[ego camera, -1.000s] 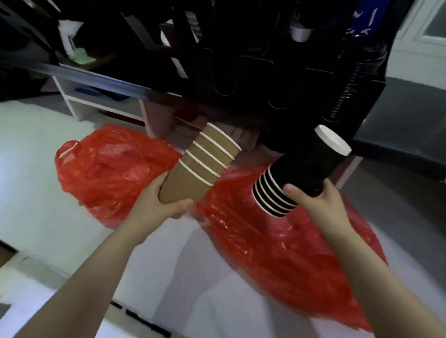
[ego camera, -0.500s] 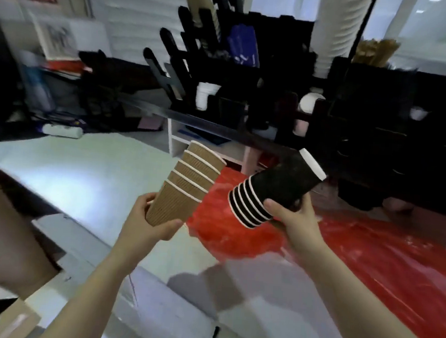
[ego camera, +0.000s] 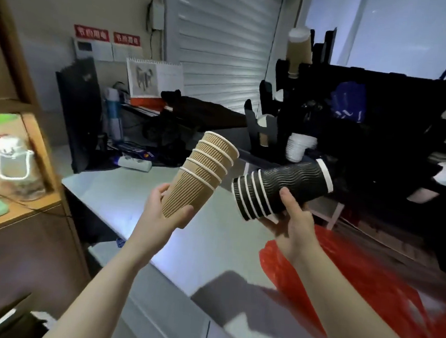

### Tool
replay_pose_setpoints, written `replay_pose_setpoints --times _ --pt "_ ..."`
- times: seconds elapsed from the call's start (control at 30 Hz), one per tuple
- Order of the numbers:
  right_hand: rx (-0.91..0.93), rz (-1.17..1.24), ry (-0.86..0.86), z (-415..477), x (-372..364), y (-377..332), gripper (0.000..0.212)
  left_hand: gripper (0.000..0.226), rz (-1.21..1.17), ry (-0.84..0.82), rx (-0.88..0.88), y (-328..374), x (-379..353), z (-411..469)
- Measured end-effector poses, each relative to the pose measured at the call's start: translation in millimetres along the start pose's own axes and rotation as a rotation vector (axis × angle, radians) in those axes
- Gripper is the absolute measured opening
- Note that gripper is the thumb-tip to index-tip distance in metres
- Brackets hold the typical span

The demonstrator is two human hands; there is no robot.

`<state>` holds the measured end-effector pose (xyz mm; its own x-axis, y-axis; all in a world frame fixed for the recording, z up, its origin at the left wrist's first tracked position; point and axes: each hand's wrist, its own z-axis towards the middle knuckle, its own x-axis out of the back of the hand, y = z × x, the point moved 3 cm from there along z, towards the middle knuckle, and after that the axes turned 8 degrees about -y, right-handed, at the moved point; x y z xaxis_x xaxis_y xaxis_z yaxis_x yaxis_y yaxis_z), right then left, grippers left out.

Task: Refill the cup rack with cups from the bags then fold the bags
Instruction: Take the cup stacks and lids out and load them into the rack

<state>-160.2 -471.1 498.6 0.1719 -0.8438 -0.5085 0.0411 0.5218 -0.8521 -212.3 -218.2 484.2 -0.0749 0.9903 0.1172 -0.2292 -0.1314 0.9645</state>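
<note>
Cup rack (ego camera: 359,121) – black, dark, at back right of bench (ego camera: 124,187). Brown cup stack (ego camera: 200,177) in left hand (ego camera: 165,215), fingers wrapped round base, rims up. Black cup stack (ego camera: 276,191) in right hand (ego camera: 289,222), fingers closed on it, lying sideways. Red bag (ego camera: 354,286) on bench, below right hand. Best to match colour to slot, feed one stack at a time – keep stacks nested. Red wall signs (ego camera: 107,37) too blurred to read.
</note>
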Motion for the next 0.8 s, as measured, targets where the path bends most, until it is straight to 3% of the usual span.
replay_pose_setpoints --times 0.2,0.27,0.37,0.47,0.63,0.8 --pt "0.246 -0.061 0.023 81.5 -21.9 -38.0 0.054 0.068 0.038 0.06 -0.087 22.1 18.4 95.1" --pt "0.365 -0.103 0.036 104.7 -23.6 -54.7 0.065 0.073 0.13 0.067 -0.158 37.0 23.2 129.6" --pt "0.502 -0.161 0.083 129.7 -25.5 -73.7 0.08 0.061 0.277 0.044 -0.276 58.5 24.5 179.7" --pt "0.627 -0.23 0.11 148.1 -25.8 -88.4 0.083 0.054 0.405 0.048 -0.414 78.5 18.5 224.3" --pt "0.758 -0.249 0.176 170.8 -26.8 -108.0 0.076 0.058 0.381 0.036 -0.545 110.8 9.7 283.9" --pt "0.849 -0.33 0.196 189.6 -40.8 -128.7 0.064 0.061 0.41 -0.1 -0.644 138.9 -4.9 329.3"
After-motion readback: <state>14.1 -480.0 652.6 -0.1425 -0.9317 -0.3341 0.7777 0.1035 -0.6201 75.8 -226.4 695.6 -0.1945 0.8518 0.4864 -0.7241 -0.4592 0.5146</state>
